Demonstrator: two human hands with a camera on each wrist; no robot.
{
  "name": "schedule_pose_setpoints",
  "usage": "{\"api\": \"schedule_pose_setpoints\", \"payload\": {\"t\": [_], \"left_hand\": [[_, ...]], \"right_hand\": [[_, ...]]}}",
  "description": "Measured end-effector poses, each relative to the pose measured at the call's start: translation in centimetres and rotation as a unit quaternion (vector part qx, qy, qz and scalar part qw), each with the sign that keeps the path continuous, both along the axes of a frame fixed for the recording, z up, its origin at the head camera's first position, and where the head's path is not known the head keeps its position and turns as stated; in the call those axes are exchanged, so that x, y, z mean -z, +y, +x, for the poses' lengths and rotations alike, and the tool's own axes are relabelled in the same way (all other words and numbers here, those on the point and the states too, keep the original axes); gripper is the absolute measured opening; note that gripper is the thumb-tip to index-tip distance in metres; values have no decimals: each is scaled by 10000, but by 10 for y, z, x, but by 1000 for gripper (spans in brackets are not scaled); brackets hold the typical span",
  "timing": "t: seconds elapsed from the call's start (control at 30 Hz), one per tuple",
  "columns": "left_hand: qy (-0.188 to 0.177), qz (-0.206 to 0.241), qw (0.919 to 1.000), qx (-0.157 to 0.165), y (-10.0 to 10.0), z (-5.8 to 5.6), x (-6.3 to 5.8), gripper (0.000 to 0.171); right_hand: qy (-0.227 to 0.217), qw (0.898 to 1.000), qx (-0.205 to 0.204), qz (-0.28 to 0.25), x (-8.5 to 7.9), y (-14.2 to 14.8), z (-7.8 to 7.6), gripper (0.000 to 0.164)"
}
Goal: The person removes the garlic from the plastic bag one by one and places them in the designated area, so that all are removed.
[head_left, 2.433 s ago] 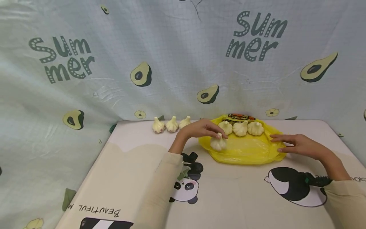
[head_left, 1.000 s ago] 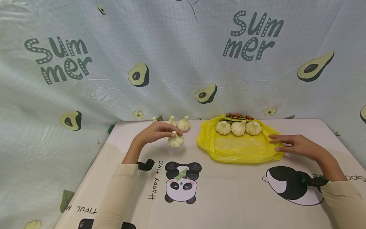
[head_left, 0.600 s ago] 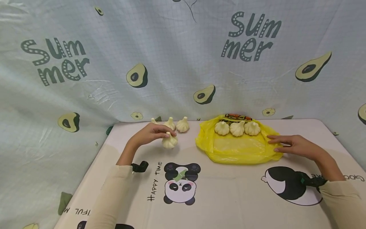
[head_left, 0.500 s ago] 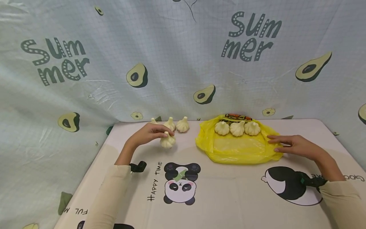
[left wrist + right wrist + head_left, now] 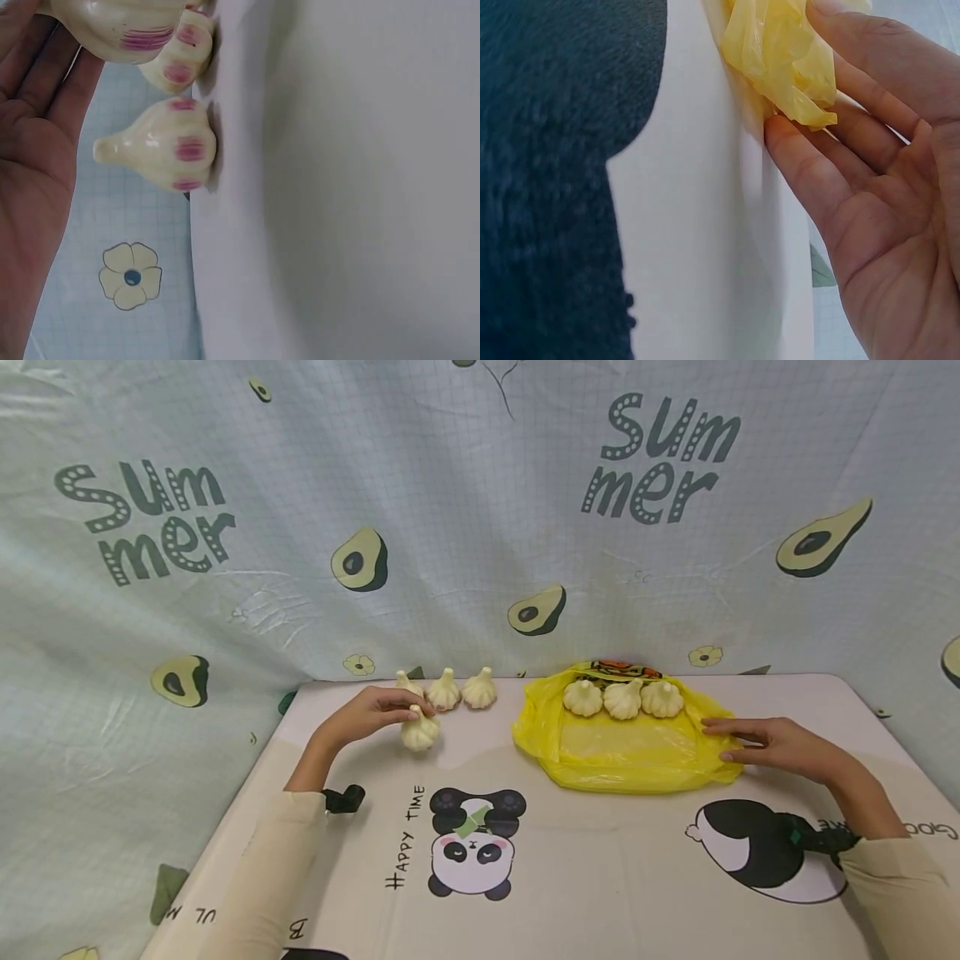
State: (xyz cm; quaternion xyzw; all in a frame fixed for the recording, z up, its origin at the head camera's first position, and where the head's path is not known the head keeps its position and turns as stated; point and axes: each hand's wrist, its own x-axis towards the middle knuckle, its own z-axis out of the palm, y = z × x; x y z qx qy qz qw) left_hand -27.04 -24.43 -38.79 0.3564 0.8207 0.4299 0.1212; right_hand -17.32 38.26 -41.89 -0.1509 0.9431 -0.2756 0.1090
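Observation:
My left hand (image 5: 367, 714) pinches a garlic bulb (image 5: 420, 732) by its stem and holds it above the table, left of the bag. Behind it, three more bulbs stand in a row at the table's back edge; the leftmost bulb (image 5: 407, 683) is partly covered by the hand. In the left wrist view, purple streaks mark the held bulb (image 5: 124, 30) and a standing bulb (image 5: 169, 146). On the right, a spread yellow plastic bag (image 5: 630, 747) carries three bulbs (image 5: 622, 699) along its back. My right hand (image 5: 798, 747) holds the bag's right edge between thumb and fingers.
The table (image 5: 585, 877) has a light cover printed with pandas and lettering. A pale curtain (image 5: 450, 485) with avocado prints hangs right behind its back edge and along the left side.
The left hand has carried the garlic bulb leftward from the bag, past the standing row. The right hand stays at the bag's right edge.

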Motion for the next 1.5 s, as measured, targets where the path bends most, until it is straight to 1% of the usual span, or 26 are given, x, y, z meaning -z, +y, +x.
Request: {"api": "schedule_pose_setpoints", "payload": {"t": [0.2,0.37,0.47,0.57,0.7,0.93,1.1,1.33,1.5], "left_hand": [[-137,-62,9998,-115,-9,-1,-2,22],[-222,-114,9997,-81,-17,-4,-4,23],[-369,-74,9993,-56,-22,-5,-4,22],[-480,-17,9988,-31,-28,-7,-3,22],[-556,-37,9984,-135,-35,-10,0,23],[-551,-65,9979,-344,-42,-15,3,23],[-565,-79,9976,-388,-44,-18,5,22],[-544,-103,9981,-277,-43,-21,5,22],[-602,-48,9979,-222,-46,-25,10,21]], "right_hand": [[-35,10000,10,65,1,0,0,53],[-70,9999,7,77,2,-1,-2,54],[-60,9999,-3,93,2,-2,-2,54],[-52,9999,-12,115,2,-2,-3,54],[-64,9999,-15,127,2,-2,-3,54],[-102,9999,-37,135,2,-1,-3,54],[-121,9998,-15,145,1,-1,-3,54],[-133,9999,5,88,2,-1,0,53],[-129,9999,26,42,4,0,-1,54]]}}
